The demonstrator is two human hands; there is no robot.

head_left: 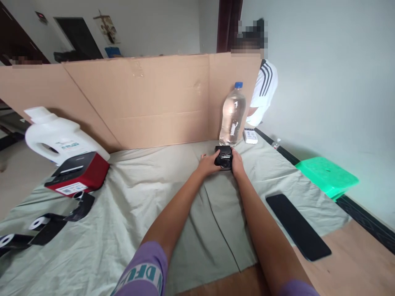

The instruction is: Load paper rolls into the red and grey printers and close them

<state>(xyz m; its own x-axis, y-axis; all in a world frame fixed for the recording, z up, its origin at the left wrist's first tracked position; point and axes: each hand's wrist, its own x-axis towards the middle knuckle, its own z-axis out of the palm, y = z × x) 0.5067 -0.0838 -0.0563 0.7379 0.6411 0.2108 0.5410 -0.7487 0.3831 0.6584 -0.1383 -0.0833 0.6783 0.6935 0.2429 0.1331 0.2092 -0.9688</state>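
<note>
Both my arms reach forward over a pale green cloth (pixel 148 213) spread on the table. My left hand (pixel 207 163) and my right hand (pixel 237 161) grip the two sides of a small black device (pixel 224 157) that rests on the cloth. Just behind it stands a clear water bottle (pixel 232 115) with a blue cap, upright against the cardboard wall (pixel 148 102).
A red and black label printer (pixel 77 172) and a white jug (pixel 58 137) sit at the left, with black tape rolls (pixel 40 228) in front. A dark phone (pixel 298 226) lies at the right, a green stool (pixel 327 174) beyond. A person in white stands behind the cardboard.
</note>
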